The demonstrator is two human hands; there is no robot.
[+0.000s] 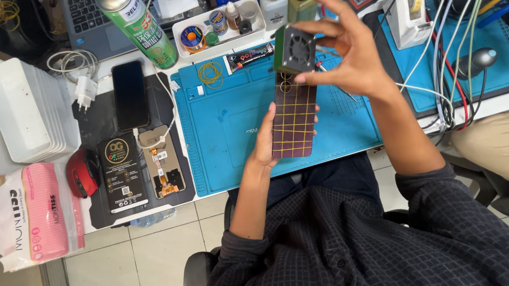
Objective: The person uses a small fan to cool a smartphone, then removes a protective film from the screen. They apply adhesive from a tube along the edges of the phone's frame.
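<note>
Above the blue mat [222, 133], the left hand [265, 143] cradles a dark gridded phone panel [293, 120], fingers wrapped on its edges (likely thin, stiff, fragile). The right hand [354, 49] pinches a light small fan block [294, 49] at its top end.

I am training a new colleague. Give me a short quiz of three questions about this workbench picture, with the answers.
1. True or false: the left hand holds the dark phone with yellow grid lines.
2. What does the right hand hold over the top of the phone?
A. a spray can
B. a small square fan unit
C. a mouse
3. Fill in: the green spray can stands to the ____ of the blue mat in the picture.

Key: 1 true; 2 B, the small fan unit; 3 upper left.
</note>
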